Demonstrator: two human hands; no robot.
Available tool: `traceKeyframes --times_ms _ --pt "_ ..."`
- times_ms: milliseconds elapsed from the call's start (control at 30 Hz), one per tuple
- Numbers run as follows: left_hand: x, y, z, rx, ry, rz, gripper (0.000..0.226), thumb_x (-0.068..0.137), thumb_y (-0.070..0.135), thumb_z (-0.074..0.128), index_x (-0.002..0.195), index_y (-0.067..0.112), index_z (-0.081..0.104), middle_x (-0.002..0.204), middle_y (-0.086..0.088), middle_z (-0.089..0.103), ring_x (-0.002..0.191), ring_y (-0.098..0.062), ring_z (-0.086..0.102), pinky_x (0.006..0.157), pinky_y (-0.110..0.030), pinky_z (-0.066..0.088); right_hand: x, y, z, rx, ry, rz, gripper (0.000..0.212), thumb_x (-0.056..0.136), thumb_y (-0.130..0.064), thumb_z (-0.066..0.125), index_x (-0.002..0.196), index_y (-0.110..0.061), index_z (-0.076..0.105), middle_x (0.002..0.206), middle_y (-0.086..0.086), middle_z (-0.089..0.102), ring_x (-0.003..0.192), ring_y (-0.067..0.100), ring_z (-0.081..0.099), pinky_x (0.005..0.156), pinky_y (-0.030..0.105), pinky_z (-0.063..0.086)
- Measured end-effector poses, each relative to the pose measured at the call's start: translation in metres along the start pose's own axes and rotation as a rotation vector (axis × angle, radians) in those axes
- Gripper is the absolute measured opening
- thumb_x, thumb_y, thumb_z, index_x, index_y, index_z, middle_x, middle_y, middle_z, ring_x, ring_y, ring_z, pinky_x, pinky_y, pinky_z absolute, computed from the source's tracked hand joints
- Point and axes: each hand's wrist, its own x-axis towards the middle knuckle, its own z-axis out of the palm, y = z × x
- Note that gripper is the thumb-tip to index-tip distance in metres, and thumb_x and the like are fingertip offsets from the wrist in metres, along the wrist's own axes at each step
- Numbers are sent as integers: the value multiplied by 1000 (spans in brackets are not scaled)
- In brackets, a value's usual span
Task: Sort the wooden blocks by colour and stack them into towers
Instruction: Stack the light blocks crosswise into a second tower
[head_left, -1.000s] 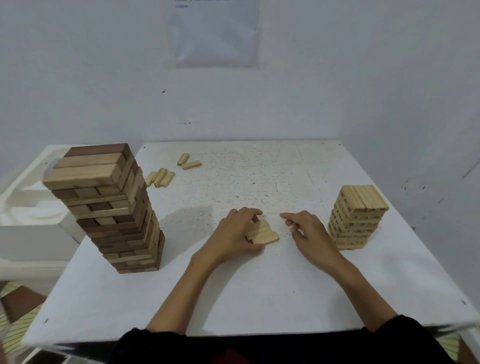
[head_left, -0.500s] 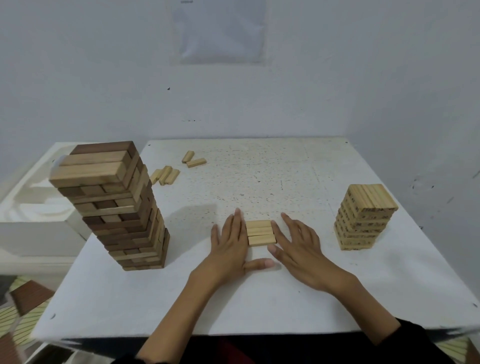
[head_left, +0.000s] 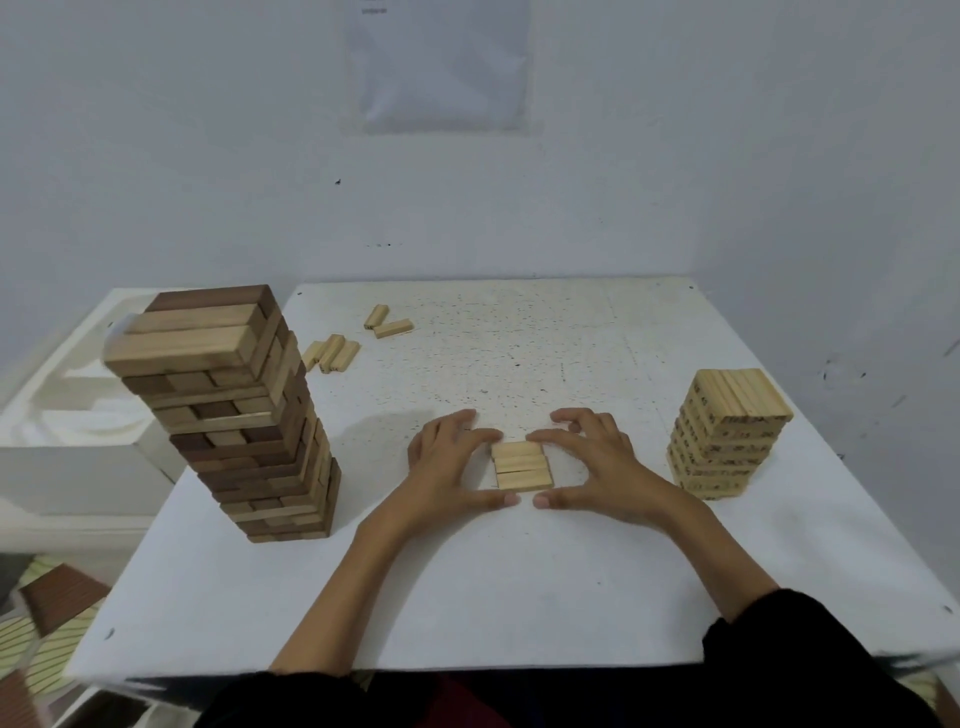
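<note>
At table (head_left: 519, 597) centre: left hand (head_left: 451, 470), right hand (head_left: 598, 464) cupped round block row (head_left: 522, 465) (thumbs nearly touching)

The block row (head_left: 522, 465) lies flat on the table (head_left: 519, 582), and everything reads off it. The left hand (head_left: 452, 467) cups its left end and the right hand (head_left: 597, 462) cups its right end. Well left of the row stands the tall tower (head_left: 244, 415); well right, the short tower (head_left: 727, 434). Behind it to the left sits a loose cluster (head_left: 332, 354), with a loose pair (head_left: 387, 321) further back.
</note>
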Motion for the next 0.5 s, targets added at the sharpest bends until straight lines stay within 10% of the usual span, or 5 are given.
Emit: traceKeyframes --times_ms 267,500 --pt "3 0 -12 -123 110 189 53 58 63 66 107 44 58 137 19 35 127 4 15 107 -34 22 -9 -6 -6 72 155 -149 51 65 -51 74 111 -45 52 123 -19 36 115 0 23 104 33 30" --pt "16 55 -59 -158 177 346 52 63 59 68 110 41 58 140 20 37 131 -2 21 97 1 16 -37 -42 -74 -150 357 -223 63 63 -61 58 118 -30 57 125 -16 36 115 0 22 98 29 28"
